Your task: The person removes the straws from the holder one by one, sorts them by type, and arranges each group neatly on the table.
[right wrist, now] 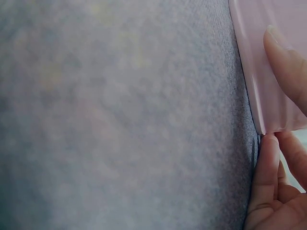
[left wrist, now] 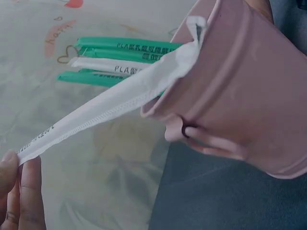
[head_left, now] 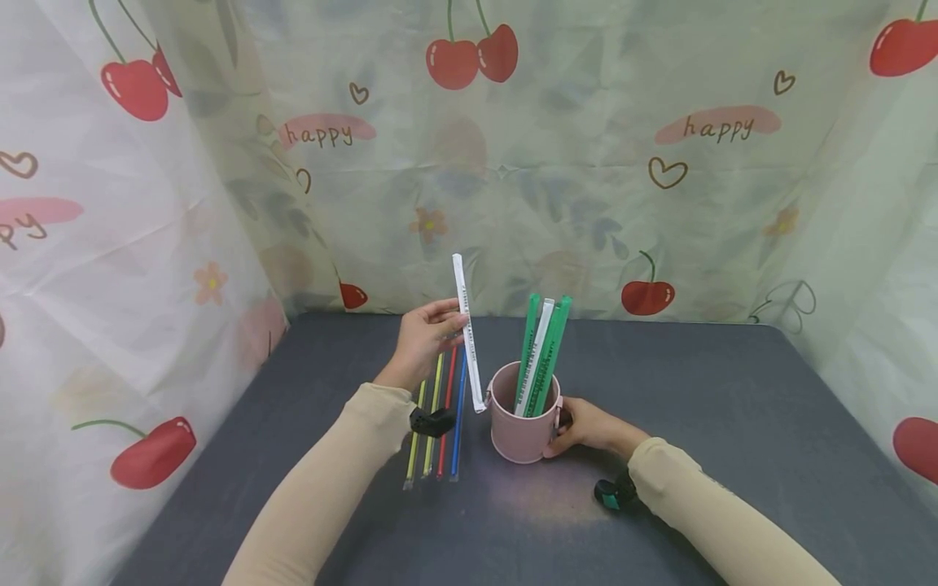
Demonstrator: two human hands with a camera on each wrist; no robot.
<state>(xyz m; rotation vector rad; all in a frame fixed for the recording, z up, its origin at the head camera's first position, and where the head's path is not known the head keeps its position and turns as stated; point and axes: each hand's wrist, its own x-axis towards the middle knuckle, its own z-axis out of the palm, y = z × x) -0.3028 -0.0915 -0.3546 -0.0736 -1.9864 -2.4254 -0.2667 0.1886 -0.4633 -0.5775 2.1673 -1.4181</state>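
Observation:
My left hand (head_left: 423, 342) pinches a white paper-wrapped straw (head_left: 461, 285) between thumb and fingers. The straw stands nearly upright, its lower end beside the left rim of a pink bucket (head_left: 516, 439). In the left wrist view that end of the straw (left wrist: 120, 98) overlaps the bucket's rim, outside the opening. Inside the bucket lean several green-wrapped straws (head_left: 552, 350) and one white-wrapped straw (head_left: 536, 350). My right hand (head_left: 597, 426) holds the bucket low on its right side, thumb (right wrist: 285, 67) against the wall and fingers at its base.
Under and beside my left wrist lie two yellow straws (head_left: 429, 456), a red straw (head_left: 442, 456) and a blue straw (head_left: 458, 439), side by side on the dark tabletop (head_left: 703, 391). A cherry-printed curtain (head_left: 586, 122) encloses the back and sides.

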